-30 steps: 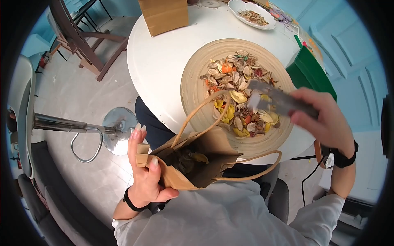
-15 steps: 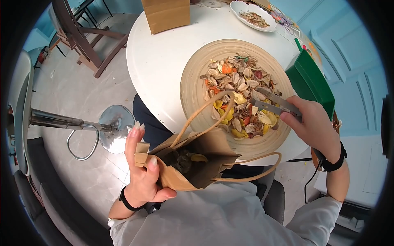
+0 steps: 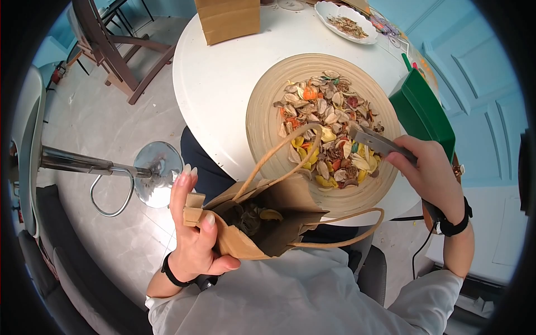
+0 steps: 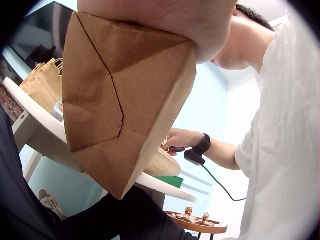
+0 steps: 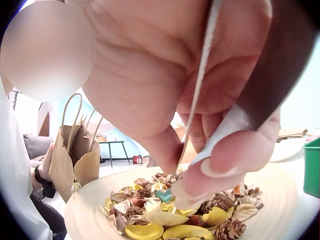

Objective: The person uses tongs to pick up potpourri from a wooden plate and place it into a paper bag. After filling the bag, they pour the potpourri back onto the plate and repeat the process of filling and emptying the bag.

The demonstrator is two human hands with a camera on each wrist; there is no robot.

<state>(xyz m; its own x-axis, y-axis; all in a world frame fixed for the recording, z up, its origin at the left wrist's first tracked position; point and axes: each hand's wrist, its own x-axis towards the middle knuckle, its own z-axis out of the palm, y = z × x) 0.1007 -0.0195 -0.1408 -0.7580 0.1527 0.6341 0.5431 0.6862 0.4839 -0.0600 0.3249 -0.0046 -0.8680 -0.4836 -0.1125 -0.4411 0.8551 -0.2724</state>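
Observation:
My left hand (image 3: 192, 245) holds an upright brown paper bag (image 3: 230, 241), fingers on one side of its wall and thumb at the other. Inside the bag's mouth lie dark dried pieces and a yellow one, and its two twisted handles stand out from the rim. With my right hand (image 3: 438, 173) I pinch metal tongs (image 3: 382, 144) between thumb and fingers. The tong tips are at the right part of a heap of potpourri (image 3: 326, 111), made of petals, pods and small cones, on a round wooden plate (image 3: 261, 100). What lies between the tips, I cannot tell.
Behind the plate, a second paper bag (image 3: 229, 22) and a white scalloped dish (image 3: 365, 38) of dried bits stand on the round white table (image 3: 201, 78). A green bin (image 3: 427, 111) is right of the plate. A bar stool (image 3: 95, 164) stands left.
The tongs have gone from a blurred sweep over the heap, to spread arms, to arms closer together at its right part. The left hand and bag stay nearly in place.

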